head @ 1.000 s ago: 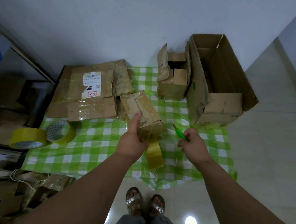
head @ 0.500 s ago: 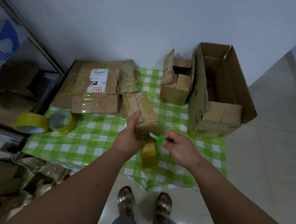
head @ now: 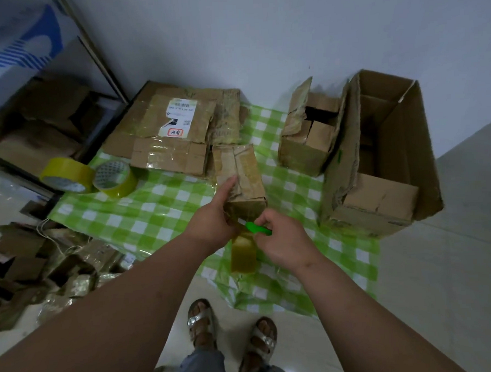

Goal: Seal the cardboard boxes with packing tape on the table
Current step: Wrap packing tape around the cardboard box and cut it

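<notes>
A small brown cardboard box (head: 239,180), wrapped in clear tape, sits at the near edge of the green-and-white checked tablecloth (head: 160,216). Just nearer than the box, a yellowish roll of packing tape (head: 243,254) hangs from its front face. The right hand (head: 281,241), fingers curled around a green-handled cutter (head: 255,228), holds the blade at the strip; cutting close to the box while the strip is taut should leave a clean end. The left hand (head: 212,227) grips the box's left side, thumb extended along the top. Beyond the box stand larger open cartons (head: 379,161).
</notes>
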A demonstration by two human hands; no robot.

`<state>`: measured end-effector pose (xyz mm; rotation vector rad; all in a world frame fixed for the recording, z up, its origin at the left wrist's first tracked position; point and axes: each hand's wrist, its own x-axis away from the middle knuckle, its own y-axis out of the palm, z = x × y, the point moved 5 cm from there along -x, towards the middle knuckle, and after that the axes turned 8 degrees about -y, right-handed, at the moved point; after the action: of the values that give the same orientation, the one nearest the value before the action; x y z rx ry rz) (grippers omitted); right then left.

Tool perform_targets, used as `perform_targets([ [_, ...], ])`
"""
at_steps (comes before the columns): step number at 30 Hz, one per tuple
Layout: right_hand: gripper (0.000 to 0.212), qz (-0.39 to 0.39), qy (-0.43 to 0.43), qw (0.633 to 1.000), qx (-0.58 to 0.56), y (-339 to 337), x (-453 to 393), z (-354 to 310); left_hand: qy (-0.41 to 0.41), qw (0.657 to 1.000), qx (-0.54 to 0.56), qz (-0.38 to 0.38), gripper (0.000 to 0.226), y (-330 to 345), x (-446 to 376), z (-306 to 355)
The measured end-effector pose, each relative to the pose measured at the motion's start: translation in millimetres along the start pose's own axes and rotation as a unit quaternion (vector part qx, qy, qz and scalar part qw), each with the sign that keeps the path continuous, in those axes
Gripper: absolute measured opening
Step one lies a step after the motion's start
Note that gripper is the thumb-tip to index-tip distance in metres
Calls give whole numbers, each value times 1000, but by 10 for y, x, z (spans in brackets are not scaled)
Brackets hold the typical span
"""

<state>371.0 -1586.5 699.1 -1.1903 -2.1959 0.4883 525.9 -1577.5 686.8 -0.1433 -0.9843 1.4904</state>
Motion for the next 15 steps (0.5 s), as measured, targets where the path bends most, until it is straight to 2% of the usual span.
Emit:
perform_targets([
  [15, 21, 25, -59, 993, 102, 30, -84, -139, -16, 1000, -10, 0, 101, 18, -59, 11],
])
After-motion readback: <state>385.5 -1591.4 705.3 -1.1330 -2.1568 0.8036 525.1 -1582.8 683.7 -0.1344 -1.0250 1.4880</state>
